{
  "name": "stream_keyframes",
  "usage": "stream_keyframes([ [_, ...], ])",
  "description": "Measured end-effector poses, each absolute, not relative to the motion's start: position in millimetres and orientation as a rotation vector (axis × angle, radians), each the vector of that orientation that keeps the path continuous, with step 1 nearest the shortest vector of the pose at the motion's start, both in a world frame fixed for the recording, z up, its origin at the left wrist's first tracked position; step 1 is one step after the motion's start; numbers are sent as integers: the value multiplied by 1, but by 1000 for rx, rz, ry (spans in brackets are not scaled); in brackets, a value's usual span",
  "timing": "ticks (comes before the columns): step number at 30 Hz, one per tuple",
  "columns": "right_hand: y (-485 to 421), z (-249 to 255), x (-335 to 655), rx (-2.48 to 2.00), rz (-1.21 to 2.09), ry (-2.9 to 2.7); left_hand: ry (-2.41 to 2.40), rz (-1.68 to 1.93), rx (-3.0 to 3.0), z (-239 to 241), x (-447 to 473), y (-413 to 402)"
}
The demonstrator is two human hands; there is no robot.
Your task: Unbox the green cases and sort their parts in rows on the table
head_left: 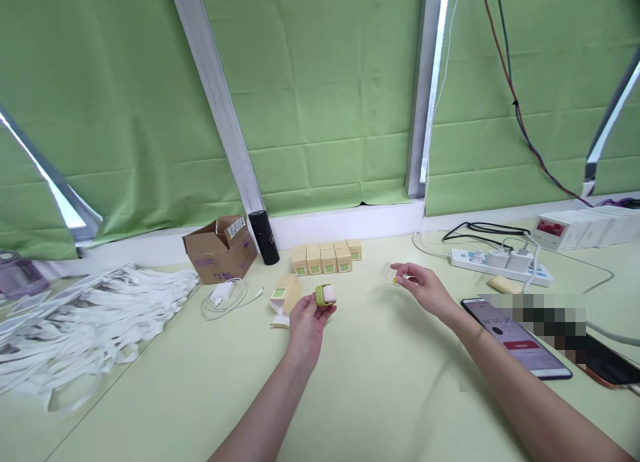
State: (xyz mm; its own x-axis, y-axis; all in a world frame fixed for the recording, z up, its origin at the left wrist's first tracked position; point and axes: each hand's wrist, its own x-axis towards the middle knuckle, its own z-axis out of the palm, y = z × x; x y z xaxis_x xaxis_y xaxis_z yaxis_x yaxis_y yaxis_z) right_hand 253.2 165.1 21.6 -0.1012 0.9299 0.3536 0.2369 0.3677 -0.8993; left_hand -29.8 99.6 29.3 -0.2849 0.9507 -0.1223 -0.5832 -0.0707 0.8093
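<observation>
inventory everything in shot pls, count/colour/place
Held item: 1, green-white, centre
Clear piece: 1, clear, right of centre
Opened carton: 1, tan, left of centre
Small cartons: several, tan, back centre
Cardboard box: 1, brown, back left
Cylinder: 1, black, back left
Charger: 1, white, left
Straps: pile, white, left
Container: 1, purple, left edge
Power strip: 1, white, right
Phones: 2, dark-edged, right
Boxes: several, white, far right
Cables: several, mixed colours, mainly right
Blinds: several, green, behind
Table: 1, pale green, below
Left hand: 1, bare, centre
Right hand: 1, bare, right of centre
</observation>
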Motion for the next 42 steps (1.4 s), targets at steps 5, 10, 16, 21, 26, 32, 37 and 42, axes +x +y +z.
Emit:
stream_keyframes([
  [5,171,-1,256,-1150,779,-1706,948,1622,531,31,-29,98],
  [10,175,-15,255,-1188,751,-1764,950,1614,518,32,-28,98],
  [16,181,-21,256,-1259,688,-1781,949,1613,502,33,-27,98],
  [21,181,-23,253,-1275,635,-1814,933,1610,497,34,-26,97],
  [26,178,-18,254,-1284,577,-1814,923,1607,492,34,-25,96],
  [32,147,9,225,-1182,487,-1798,885,1555,469,36,-19,92],
  [37,104,21,173,-902,768,-1837,772,1429,540,34,-11,84],
  [42,88,22,152,-794,1078,-1754,692,1325,657,28,-1,77],
])
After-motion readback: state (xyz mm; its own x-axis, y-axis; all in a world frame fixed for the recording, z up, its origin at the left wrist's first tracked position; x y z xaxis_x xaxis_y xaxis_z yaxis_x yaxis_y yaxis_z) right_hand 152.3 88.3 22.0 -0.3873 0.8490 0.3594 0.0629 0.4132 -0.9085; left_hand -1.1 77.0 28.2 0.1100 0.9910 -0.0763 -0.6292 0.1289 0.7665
